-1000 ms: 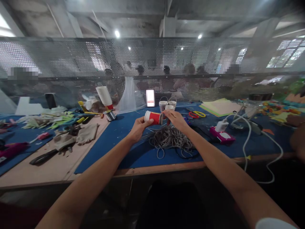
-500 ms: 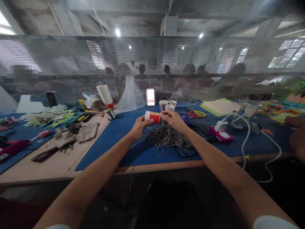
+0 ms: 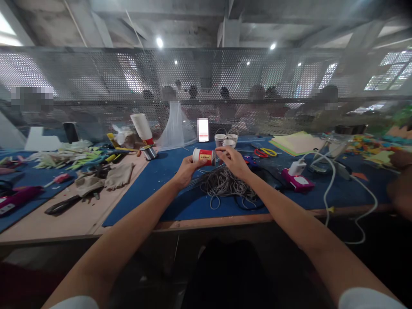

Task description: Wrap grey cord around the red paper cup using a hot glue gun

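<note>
Left hand [image 3: 186, 171]: fingers and thumb curled firmly round a red-and-white paper cup [image 3: 202, 157], held on its side above a tangled heap of grey cord [image 3: 227, 185] on the blue mat [image 3: 135, 201]. The cup's interior is hidden. Right hand [image 3: 236, 164]: thumb and fingertips drawn close together at the cup's right-hand end; cannot tell whether they grip anything. Beyond the hands, three small white cups with thin arched handles [image 3: 228, 143] stand grouped; contents not determinable. To the left, a leaning nested stack of white paper cups [image 3: 140, 124], red at its lower end, meets a silvery metal can [image 3: 149, 153]; whether inserted cannot be determined. To the right: a dark-lidded clear glass jar [image 3: 339, 148], contents unclear.
</note>
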Motion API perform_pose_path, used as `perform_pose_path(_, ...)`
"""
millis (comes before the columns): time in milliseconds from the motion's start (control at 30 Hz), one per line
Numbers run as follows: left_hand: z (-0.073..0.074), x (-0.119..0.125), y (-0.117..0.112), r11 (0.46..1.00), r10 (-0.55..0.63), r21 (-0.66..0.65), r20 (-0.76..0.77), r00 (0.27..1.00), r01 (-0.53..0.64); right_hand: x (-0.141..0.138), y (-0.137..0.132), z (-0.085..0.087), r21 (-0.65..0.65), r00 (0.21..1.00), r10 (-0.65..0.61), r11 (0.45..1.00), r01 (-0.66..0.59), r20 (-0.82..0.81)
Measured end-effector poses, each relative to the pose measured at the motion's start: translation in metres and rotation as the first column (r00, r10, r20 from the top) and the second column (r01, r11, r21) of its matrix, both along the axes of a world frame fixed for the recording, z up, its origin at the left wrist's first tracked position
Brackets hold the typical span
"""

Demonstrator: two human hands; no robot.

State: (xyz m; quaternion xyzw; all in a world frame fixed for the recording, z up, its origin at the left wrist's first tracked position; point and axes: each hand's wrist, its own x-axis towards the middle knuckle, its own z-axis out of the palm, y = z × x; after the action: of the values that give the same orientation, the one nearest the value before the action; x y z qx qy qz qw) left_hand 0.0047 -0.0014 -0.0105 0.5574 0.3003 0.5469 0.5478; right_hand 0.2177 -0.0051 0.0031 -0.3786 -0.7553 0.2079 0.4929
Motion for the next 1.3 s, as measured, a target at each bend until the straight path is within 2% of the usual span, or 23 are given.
perform_pose_path(133, -0.003, 0.001, 0.001, 0.999, 0.014, 0.032, -0.022, 1.0, -0.013, 0.003, 0.007, -0.005, 0.163, 0.987, -0.15, 0.977, 0.139, 0.055)
perform_pose_path(300, -0.006, 0.001, 0.003, 0.997, 0.043, 0.059, -0.062, 0.997, -0.039, 0.008, 0.011, -0.007, 0.336, 0.961, -0.264, 0.916, 0.222, 0.086)
perform_pose_path(400, -0.005, 0.003, 0.002, 0.997, 0.066, 0.054, -0.07, 0.995, -0.062, 0.011, 0.011, -0.008, 0.387, 0.939, -0.326, 0.884, 0.262, 0.109)
perform_pose_path(533, -0.001, 0.007, -0.001, 0.996, 0.059, 0.067, -0.083, 0.995, -0.053, 0.011, 0.012, -0.01, 0.402, 0.928, -0.355, 0.871, 0.283, 0.115)
perform_pose_path(700, -0.007, 0.007, -0.002, 0.996, 0.064, 0.072, -0.109, 0.992, -0.056, 0.01, 0.014, -0.011, 0.345, 0.942, -0.324, 0.897, 0.277, 0.085)
perform_pose_path(833, -0.013, 0.005, 0.0, 0.995, 0.088, 0.051, -0.059, 0.994, -0.085, 0.009, 0.014, -0.012, 0.309, 0.956, -0.28, 0.92, 0.242, 0.086)
perform_pose_path(1133, -0.004, 0.007, -0.007, 0.997, 0.013, -0.083, 0.085, 0.996, -0.006, 0.001, 0.004, -0.007, 0.246, 0.989, -0.087, 0.968, 0.054, 0.124)
perform_pose_path(1300, -0.004, 0.006, -0.007, 0.998, -0.023, -0.064, 0.082, 0.996, 0.028, -0.001, 0.004, -0.007, 0.205, 0.999, -0.019, 0.979, 0.008, 0.05)
